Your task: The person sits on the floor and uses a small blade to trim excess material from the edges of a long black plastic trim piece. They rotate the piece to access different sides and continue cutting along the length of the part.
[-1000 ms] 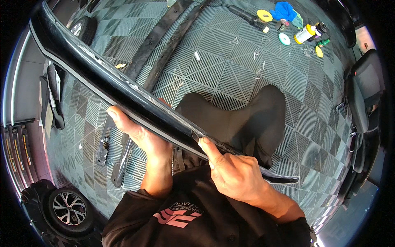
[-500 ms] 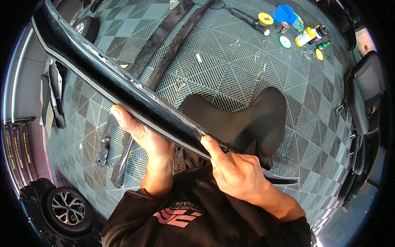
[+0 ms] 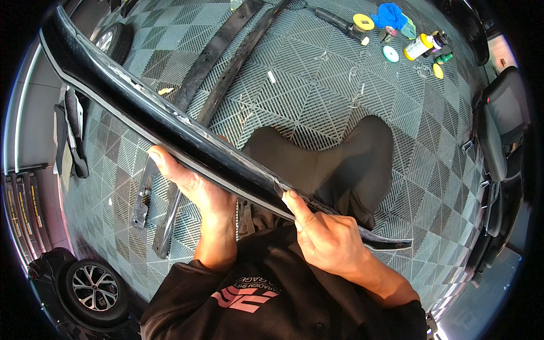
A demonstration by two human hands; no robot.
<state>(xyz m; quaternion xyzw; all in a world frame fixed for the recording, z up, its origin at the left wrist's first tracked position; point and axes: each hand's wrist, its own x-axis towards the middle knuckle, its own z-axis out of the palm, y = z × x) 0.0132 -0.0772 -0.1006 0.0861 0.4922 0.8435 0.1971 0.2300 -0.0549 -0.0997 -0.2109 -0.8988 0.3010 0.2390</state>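
A long, curved, glossy black trim strip with a grey lower edge (image 3: 158, 122) runs aslant across the person's lap, from the upper left of the view down to the lower right, held above the floor of grey-green ribbed tiles (image 3: 419, 141). The bare left hand (image 3: 198, 190) is clamped around its middle, thumb along the grey edge and the other fingers mostly hidden beneath. The bare right hand (image 3: 328, 241), apart from the left and nearer the lower end, has its fingers curled and its index fingertip at the strip's scuffed far edge. A thin, dark, pointed sliver (image 3: 278, 187) shows just beside that fingertip; it may be pinched there, but I cannot tell for certain. Two long, flat, dark strips (image 3: 221, 48) lie side by side on the tiles beyond the held piece, reaching toward the top of the view. Farther off to the upper right are a black, cylindrical power tool with a cable (image 3: 331, 20), a round yellow pad (image 3: 364, 21), a crumpled blue cloth (image 3: 390, 16), a pale green disc (image 3: 391, 54) and a white bottle with yellow ends (image 3: 418, 47)
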